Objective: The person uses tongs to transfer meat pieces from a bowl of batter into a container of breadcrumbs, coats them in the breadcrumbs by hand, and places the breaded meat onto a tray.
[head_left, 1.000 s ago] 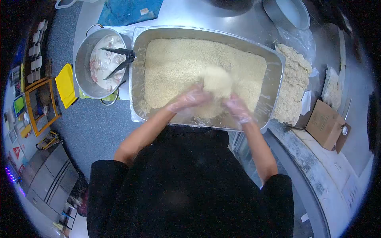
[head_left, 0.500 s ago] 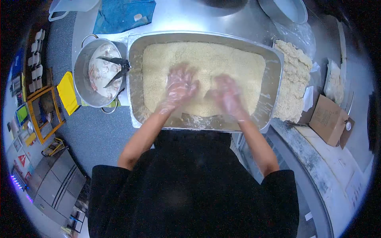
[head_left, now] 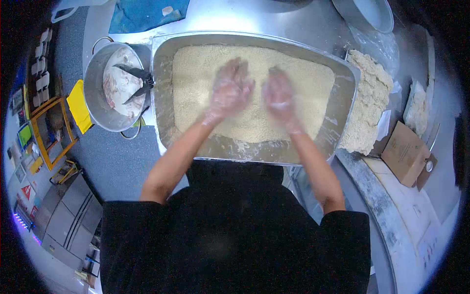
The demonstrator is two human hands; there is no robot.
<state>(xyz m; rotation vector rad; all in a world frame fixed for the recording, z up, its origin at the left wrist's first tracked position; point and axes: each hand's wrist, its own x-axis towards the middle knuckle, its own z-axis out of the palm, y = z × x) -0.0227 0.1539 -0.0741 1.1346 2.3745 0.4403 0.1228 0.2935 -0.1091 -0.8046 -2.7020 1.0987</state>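
Pale breadcrumb-like crumbs (head_left: 196, 98) fill a large rectangular metal tub (head_left: 313, 152) in front of me. My left hand (head_left: 231, 88), in a clear plastic glove, is over the crumbs left of the tub's middle. Its fingers point away from me, stretched out and holding nothing visible. Beside it, with a gap between them, is my right hand (head_left: 279, 95), gloved the same way. Its fingers are extended too, somewhat blurred by motion. I cannot tell how firmly either palm touches the crumbs.
Left of the tub stands a metal pot (head_left: 93, 110) with pieces in white liquid and black tongs (head_left: 139, 73) at its rim. A blue cloth (head_left: 142, 17) lies behind. At right are a crumb-filled bag (head_left: 367, 103), a cardboard box (head_left: 404, 154) and a round pan (head_left: 362, 14).
Both hands have moved away from me over the crumbs. The right hand's fingers now point more forward, roughly parallel to the left's. The whole view has shifted slightly.
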